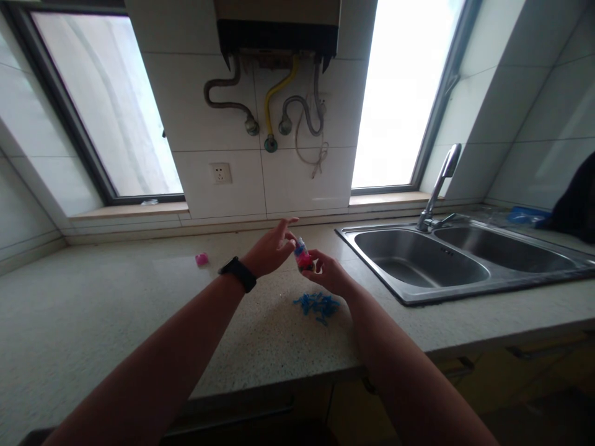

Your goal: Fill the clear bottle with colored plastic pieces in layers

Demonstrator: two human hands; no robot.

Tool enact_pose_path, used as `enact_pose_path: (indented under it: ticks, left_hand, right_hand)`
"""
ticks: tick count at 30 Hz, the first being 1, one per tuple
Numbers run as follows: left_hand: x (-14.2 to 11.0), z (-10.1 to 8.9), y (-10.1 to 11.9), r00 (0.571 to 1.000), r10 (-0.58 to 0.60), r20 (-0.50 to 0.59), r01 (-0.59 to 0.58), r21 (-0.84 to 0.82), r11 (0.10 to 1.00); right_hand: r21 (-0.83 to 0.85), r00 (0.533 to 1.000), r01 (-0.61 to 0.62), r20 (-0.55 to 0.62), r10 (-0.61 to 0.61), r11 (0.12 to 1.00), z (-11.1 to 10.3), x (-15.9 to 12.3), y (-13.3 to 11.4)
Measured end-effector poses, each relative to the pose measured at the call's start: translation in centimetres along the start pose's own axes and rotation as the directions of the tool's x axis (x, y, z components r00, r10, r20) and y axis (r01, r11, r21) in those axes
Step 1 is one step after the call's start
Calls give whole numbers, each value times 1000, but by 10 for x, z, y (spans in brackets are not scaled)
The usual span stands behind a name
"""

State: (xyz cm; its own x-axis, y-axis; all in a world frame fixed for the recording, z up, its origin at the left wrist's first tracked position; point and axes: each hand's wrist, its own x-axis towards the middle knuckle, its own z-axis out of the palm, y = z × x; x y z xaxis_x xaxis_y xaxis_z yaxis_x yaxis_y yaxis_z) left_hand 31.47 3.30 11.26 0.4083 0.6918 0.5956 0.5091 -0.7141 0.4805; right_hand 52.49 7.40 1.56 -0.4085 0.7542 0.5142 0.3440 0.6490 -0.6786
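A small clear bottle point(303, 256) with blue, pink and dark contents is tilted over the counter. My right hand point(329, 274) grips its lower part between thumb and fingers. At the bottle's upper end is my left hand point(270, 249), with a black watch on the wrist. Its index finger points outward, while the other fingertips bend in close to the bottle's neck; whether they pinch something small is unclear. Below the bottle lies a loose pile of small blue pieces point(318, 306). Left of my hands sits a small pink object point(201, 259).
The speckled pale counter point(139, 297) runs to a tiled wall with a socket point(220, 173). To the right is a double steel sink point(409, 257) with a faucet point(437, 192). A water heater point(279, 37) with pipes hangs above. Something dark point(576, 198) stands far right.
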Motion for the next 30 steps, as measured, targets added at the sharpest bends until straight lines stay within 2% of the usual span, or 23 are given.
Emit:
enact_pose_path:
  ticks: [4, 6, 7, 9, 12, 15, 18, 21, 24, 26, 27, 30]
  left_hand:
    - [-3, 2, -10, 988, -21, -150, -3, -161, 987]
    - [-10, 7, -19, 974, -78, -212, 22, -257, 966]
    - [-16, 11, -24, 970, -125, -210, 57, -304, 951]
    - [-28, 23, -32, 966, -225, -131, 160, -381, 911]
    - [-46, 45, -41, 966, -256, 14, 234, -459, 857]
    - [-57, 57, -42, 962, -273, 9, 231, -558, 797]
    - [-62, 54, -42, 950, -300, -86, 185, -619, 763]
    - [-70, 44, -46, 930, -333, -158, 185, -581, 793]
    - [-77, 39, -54, 925, -347, -154, 248, -448, 859]
    - [-79, 38, -58, 928, -338, -159, 265, -356, 896]
    - [-79, 38, -59, 930, -329, -161, 267, -317, 910]
    - [-79, 38, -58, 940, -300, -161, 258, -239, 936]
  right_hand:
    - [47, 1000, -7, 1, 7, 999, 1, 1, 3]
    - [65, 1000, 1, 4, -1, 998, 1, 0, 2]
    - [72, 1000, 6, 11, -6, 997, 1, 0, 1]
    - [83, 999, 16, 47, -19, 996, 2, -1, -1]
    - [83, 995, 20, 101, -28, 996, 7, -3, -4]
    - [73, 990, -16, 144, 6, 997, 8, -5, -5]
    - [47, 985, -87, 154, 79, 995, -4, -10, -9]
    - [-137, 961, -158, 207, 184, 978, -26, -19, -16]
    - [-364, 875, -250, 312, 371, 897, -44, -31, -24]
    - [-449, 831, -253, 353, 430, 857, -49, -40, -30]
    - [-479, 829, -234, 357, 431, 846, -48, -45, -34]
    - [-532, 860, -163, 336, 384, 831, -43, -58, -47]
